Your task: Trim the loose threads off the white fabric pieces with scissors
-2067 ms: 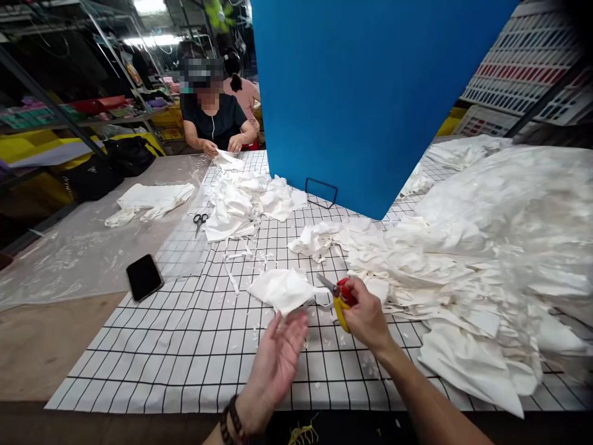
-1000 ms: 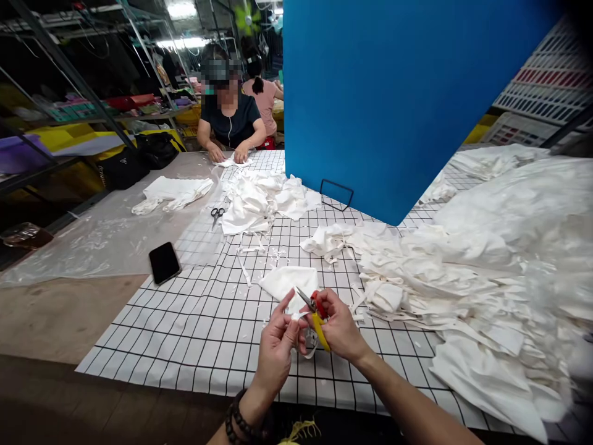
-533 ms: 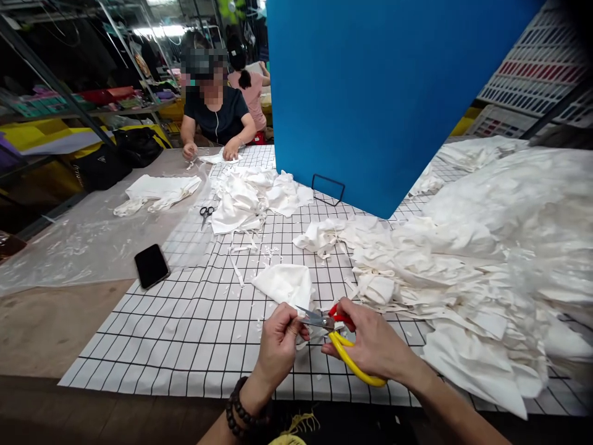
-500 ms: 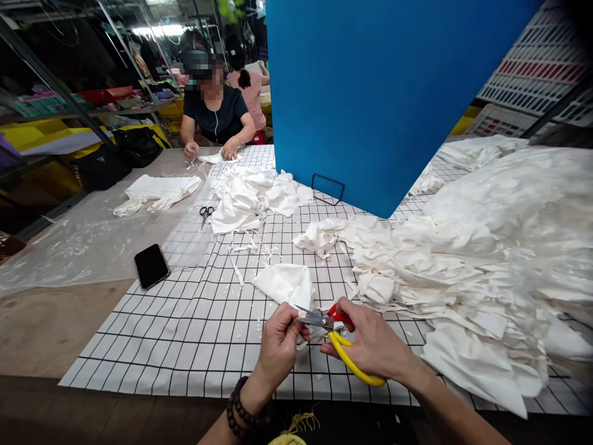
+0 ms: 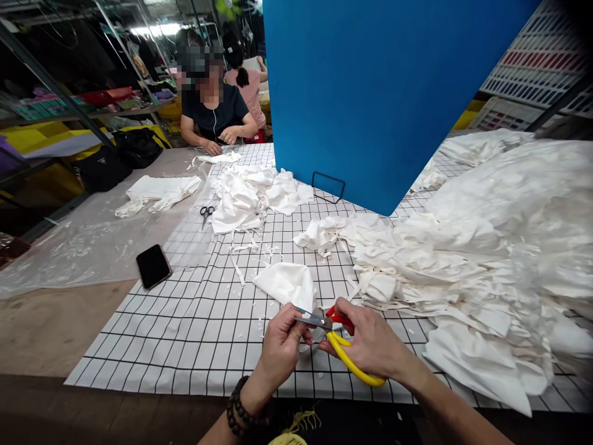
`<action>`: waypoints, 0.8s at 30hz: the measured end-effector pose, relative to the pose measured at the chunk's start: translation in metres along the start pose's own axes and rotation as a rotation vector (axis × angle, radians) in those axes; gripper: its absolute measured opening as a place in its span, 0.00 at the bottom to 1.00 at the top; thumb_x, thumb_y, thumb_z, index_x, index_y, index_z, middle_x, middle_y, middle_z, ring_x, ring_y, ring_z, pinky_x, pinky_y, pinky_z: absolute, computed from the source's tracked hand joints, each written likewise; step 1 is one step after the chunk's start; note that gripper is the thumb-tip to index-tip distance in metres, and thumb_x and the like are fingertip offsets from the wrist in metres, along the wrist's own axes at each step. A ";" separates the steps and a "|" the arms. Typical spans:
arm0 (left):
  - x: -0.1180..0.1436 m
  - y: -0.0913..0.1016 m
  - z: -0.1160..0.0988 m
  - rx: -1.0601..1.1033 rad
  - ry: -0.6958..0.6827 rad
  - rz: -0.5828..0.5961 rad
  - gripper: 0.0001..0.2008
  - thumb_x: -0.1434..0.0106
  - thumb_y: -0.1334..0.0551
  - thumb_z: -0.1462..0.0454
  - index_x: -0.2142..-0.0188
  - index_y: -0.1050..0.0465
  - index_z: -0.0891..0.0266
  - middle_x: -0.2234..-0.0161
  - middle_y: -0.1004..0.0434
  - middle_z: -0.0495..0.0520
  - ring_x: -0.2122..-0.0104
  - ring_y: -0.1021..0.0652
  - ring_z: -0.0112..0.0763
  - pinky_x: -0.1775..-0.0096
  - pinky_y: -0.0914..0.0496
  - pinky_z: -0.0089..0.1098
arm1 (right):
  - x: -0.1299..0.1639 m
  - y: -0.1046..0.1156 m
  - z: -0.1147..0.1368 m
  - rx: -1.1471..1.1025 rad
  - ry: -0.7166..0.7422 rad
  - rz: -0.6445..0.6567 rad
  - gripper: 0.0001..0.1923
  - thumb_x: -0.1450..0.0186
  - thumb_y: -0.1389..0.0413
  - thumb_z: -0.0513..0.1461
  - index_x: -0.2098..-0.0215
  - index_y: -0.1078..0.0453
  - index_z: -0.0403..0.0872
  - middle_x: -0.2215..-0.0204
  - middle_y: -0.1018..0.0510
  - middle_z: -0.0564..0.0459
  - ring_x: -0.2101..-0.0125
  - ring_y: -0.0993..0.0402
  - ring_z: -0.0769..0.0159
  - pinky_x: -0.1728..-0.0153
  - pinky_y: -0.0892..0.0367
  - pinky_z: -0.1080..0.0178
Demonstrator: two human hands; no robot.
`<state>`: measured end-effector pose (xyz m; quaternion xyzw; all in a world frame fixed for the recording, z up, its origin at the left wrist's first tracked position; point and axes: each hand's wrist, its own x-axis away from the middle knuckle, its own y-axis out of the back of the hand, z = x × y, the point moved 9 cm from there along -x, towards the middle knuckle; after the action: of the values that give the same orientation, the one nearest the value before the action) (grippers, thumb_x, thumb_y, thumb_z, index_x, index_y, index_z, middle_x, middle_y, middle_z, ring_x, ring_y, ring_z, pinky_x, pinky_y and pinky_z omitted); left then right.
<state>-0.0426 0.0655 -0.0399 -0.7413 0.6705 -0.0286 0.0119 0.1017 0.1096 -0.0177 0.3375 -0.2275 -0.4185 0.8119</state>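
A pair of scissors [image 5: 354, 364], with one red and one yellow handle, sits in my right hand [image 5: 375, 339], its fingers closed round the handles. The blades point left and reach my left hand [image 5: 282, 341]. That hand pinches a white cloth piece [image 5: 288, 284], which spreads out on the table beyond the fingers. Where exactly the blades meet the fabric is partly hidden by my left fingers. Small white scraps [image 5: 271, 252] are scattered on the grid-patterned tablecloth [image 5: 185, 346].
A large heap of white cloth [image 5: 463, 266] covers the right side. A blue board [image 5: 370, 99] stands behind. On the left lie a phone [image 5: 153, 266], dark scissors [image 5: 206, 214] and another white cloth pile [image 5: 245, 194]. Across the table sits a person [image 5: 213, 117].
My hands and the scissors have stayed nearly in place, the blades a little closer together. Across the table, the person's hands have shifted off the white cloth there.
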 end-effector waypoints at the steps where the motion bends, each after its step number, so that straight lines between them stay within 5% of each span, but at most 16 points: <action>1: 0.000 -0.001 0.001 0.005 0.002 0.006 0.12 0.35 0.40 0.60 0.75 0.27 0.62 0.72 0.32 0.51 0.74 0.27 0.30 0.69 0.32 0.29 | 0.000 -0.001 -0.001 0.009 -0.004 0.001 0.21 0.48 0.37 0.53 0.70 0.40 0.51 0.78 0.28 0.59 0.79 0.34 0.67 0.77 0.46 0.66; 11: 0.001 -0.004 0.009 -0.009 0.031 0.051 0.13 0.34 0.41 0.59 0.72 0.25 0.63 0.71 0.33 0.51 0.76 0.27 0.27 0.72 0.31 0.29 | 0.004 0.000 -0.010 0.172 0.013 -0.033 0.21 0.48 0.37 0.53 0.72 0.42 0.51 0.81 0.30 0.60 0.80 0.34 0.66 0.77 0.51 0.66; 24: 0.002 0.002 0.011 0.000 0.033 0.089 0.15 0.35 0.41 0.57 0.72 0.24 0.64 0.71 0.34 0.51 0.78 0.29 0.25 0.74 0.32 0.27 | 0.001 -0.009 -0.002 0.115 0.056 -0.017 0.21 0.45 0.40 0.52 0.73 0.45 0.50 0.82 0.31 0.60 0.82 0.38 0.68 0.78 0.51 0.67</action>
<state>-0.0434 0.0635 -0.0507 -0.7101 0.7029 -0.0404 0.0023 0.0990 0.1058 -0.0255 0.3971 -0.2255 -0.4023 0.7935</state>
